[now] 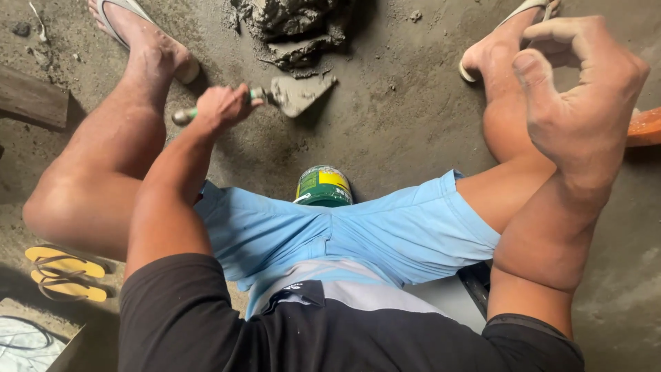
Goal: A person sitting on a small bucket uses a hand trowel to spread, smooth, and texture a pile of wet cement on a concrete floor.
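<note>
Rough grey concrete floor (385,131) spreads below. Left hand (219,107) is wrapped tight around the trowel (275,95), its mortar-caked blade jutting right, just beneath 1 wet mortar heap (296,27). Right hand (582,96) hangs loosely curled, seemingly empty, above the knee.

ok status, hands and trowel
Left hand gripping trowel, blade loaded with mortar, near mortar pile. Right hand raised, empty. Green can between legs, clear of trowel.
</note>
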